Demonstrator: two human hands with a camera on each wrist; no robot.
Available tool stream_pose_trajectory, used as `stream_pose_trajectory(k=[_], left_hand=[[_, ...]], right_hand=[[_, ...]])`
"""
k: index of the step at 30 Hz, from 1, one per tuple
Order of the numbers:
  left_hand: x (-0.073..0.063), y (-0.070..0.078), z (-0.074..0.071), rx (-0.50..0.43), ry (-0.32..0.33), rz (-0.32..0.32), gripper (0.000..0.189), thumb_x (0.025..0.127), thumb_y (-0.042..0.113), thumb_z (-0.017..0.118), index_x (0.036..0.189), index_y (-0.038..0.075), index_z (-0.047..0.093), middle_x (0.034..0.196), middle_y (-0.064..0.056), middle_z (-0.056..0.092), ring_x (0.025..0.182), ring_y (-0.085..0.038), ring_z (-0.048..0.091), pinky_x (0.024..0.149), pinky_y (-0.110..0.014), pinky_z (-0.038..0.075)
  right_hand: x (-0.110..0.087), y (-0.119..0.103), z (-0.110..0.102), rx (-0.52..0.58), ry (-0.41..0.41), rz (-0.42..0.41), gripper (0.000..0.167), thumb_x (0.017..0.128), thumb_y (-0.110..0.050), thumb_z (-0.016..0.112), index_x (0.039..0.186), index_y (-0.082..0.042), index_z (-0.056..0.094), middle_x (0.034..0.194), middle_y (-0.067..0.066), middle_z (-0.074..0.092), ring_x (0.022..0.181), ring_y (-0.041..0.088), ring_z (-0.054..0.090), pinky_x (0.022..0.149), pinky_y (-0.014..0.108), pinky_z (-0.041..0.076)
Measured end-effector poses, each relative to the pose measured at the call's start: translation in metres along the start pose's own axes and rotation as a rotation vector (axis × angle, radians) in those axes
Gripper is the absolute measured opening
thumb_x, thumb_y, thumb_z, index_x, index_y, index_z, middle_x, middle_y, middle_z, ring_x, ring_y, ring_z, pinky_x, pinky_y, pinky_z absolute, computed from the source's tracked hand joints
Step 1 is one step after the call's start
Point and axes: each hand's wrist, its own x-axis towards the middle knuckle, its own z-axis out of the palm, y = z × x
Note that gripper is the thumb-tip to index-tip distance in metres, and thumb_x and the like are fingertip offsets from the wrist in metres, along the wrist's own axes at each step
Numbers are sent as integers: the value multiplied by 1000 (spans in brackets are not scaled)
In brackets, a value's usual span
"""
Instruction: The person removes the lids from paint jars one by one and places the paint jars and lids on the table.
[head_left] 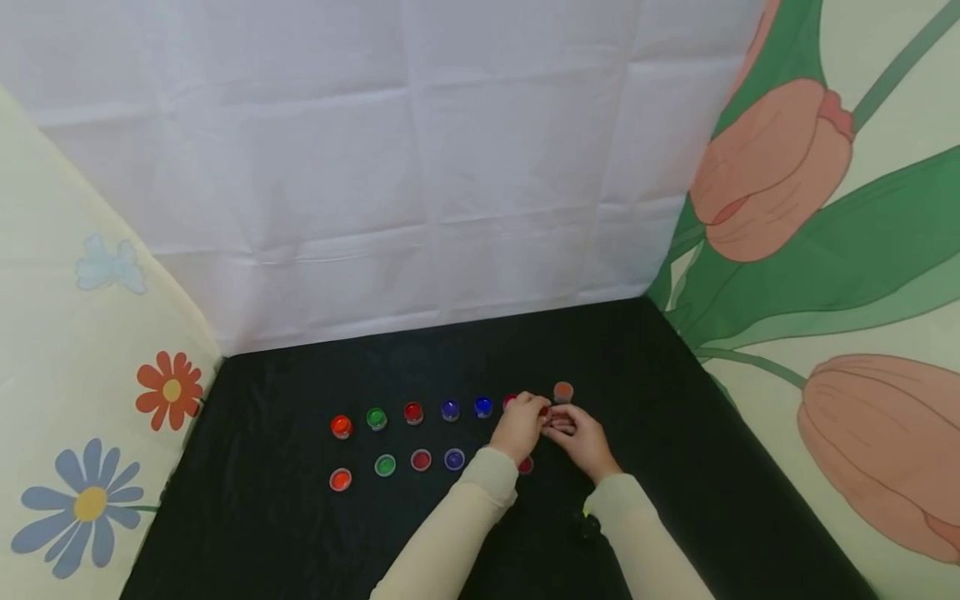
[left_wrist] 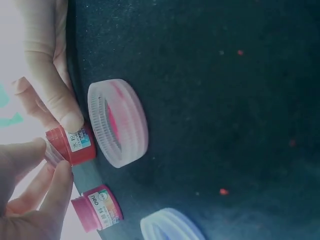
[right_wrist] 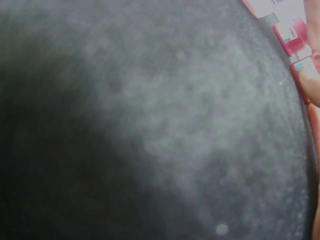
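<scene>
Both hands meet over the right part of the black table. My right hand holds a small red paint jar, its thumb pressed on the white label in the left wrist view. At the jar's mouth, my left hand pinches a clear lid between thumb and finger. A magenta paint jar stands beside the red one, partly hidden by the left hand in the head view. Nearer the body, a translucent lid with red inside lies on the cloth, partly covered by the left arm in the head view.
A far row holds orange, green, red and blue paint jars. Matching lids lie in a nearer row. An orange-brown jar stands beyond the right hand. A white cloth wall closes the back.
</scene>
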Motion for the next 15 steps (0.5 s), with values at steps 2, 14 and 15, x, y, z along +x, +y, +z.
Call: stream_pose_trajectory(k=[2,14,15], left_hand=[[1,-1,0,-9,1,-16,21,100,10,64,120,7,69,115,-12,64,101,-26,65,87,-31,55],[-14,-6,4,-278,116,-133,28,101,14,63,129,7,66,117,-13,60,103,-24,63,90,-35,55],[-15,-6,5,-321,137,-139,29,101,13,64,129,6,66,116,-13,60,101,-24,63,88,-34,56]], right_hand=[[0,0,1,-4,-1,-3,28,87,1,77,113,2,68,109,17,68,98,26,69,81,16,53],[-2,-2,1,-35,25,2,31,88,-2,78,116,3,67,115,19,67,101,31,69,86,30,57],[-2,-2,1,-37,33,2,31,87,-2,78,116,3,67,115,19,66,101,31,69,86,30,57]])
